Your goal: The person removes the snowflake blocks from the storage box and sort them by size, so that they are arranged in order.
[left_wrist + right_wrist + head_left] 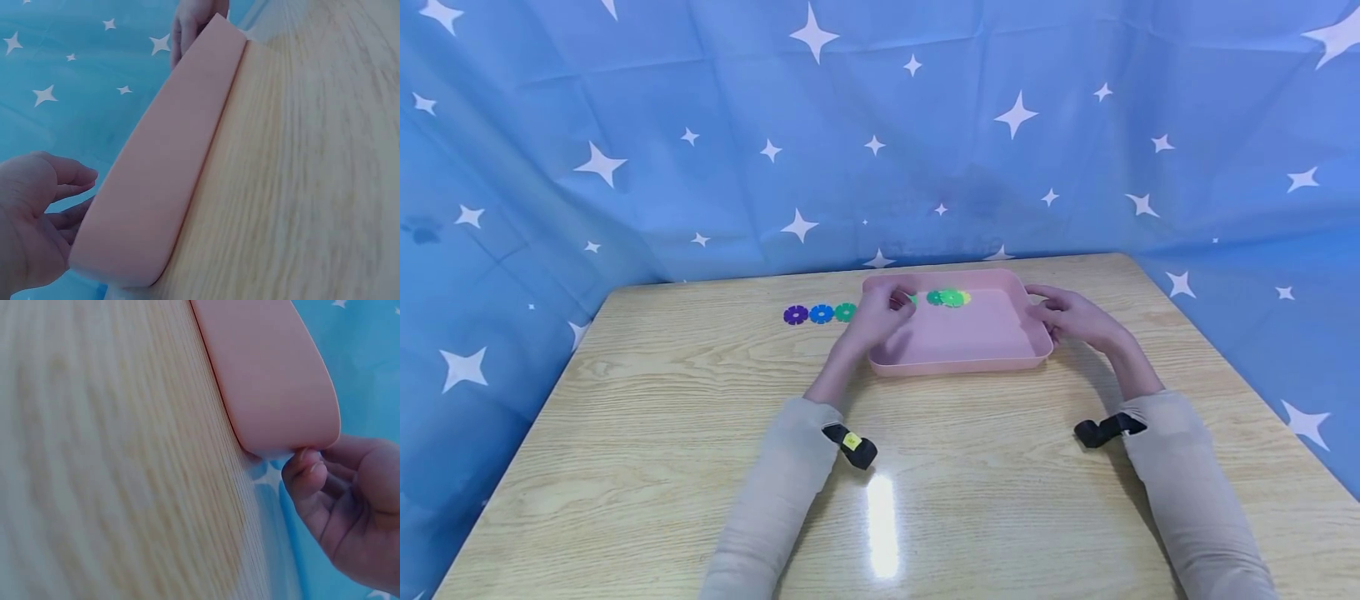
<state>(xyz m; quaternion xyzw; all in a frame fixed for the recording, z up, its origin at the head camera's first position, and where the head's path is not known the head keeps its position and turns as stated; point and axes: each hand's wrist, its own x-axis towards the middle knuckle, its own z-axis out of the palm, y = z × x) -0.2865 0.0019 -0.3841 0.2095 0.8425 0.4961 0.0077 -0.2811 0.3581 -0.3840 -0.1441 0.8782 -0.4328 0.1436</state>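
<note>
A shallow pink tray (962, 342) stands near the table's back edge. My left hand (880, 315) reaches over its left side, fingers loosely bent and parted; a green piece (913, 298) shows just past the fingertips. In the left wrist view the tray wall hides some fingers of the left hand (34, 212). At the tray's right end my right hand (1078, 318) grips the edge. Up close, fingertips of the right hand (359, 503) meet the end wall, and another finger passes behind it. Inside the tray lie overlapping green flower-shaped discs (952, 298) and a yellow one (966, 297).
Left of the tray, a purple disc (796, 314), a blue disc (822, 313) and a green disc (846, 312) form a row. A blue star-patterned curtain (820, 183) hangs behind the wooden table (700, 417). Each wrist wears a black strap-on camera (859, 452).
</note>
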